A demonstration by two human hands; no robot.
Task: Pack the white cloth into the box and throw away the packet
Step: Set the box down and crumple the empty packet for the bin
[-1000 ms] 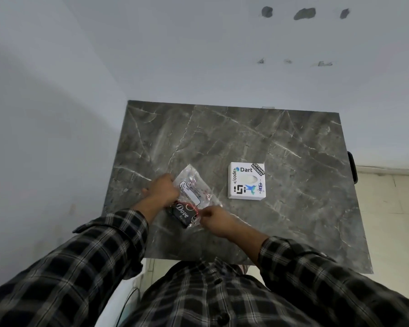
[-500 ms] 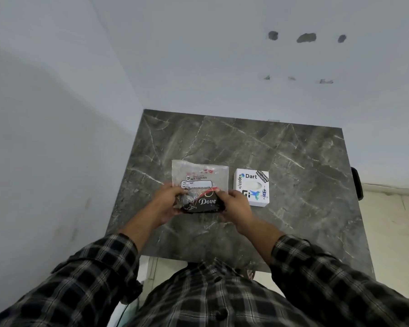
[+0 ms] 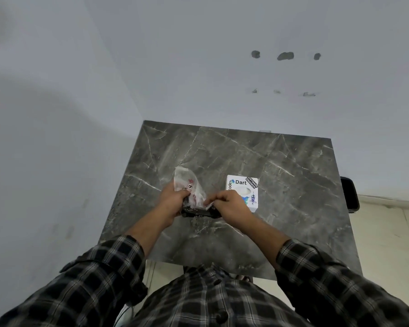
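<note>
A clear plastic packet [image 3: 189, 188] with red and black print is lifted off the dark marble table [image 3: 281, 175] and bent between both hands. My left hand [image 3: 172, 201] grips its left side; my right hand [image 3: 229, 204] pinches its lower right edge. A black item [image 3: 198, 212] with white lettering sits at the packet's bottom, between the hands. The white cloth itself cannot be made out. A small white box [image 3: 242, 190] with "Dart" stickers lies closed on the table, just right of my right hand.
Pale walls close the table in at the back and left. A dark object [image 3: 350, 193] sticks out past the table's right edge. Light tiled floor [image 3: 387, 232] lies to the right.
The packet, held flat half a second ago, is now twisted and crumpled upward. My right hand has shifted to pinch its lower right edge, and the camera has come closer.
</note>
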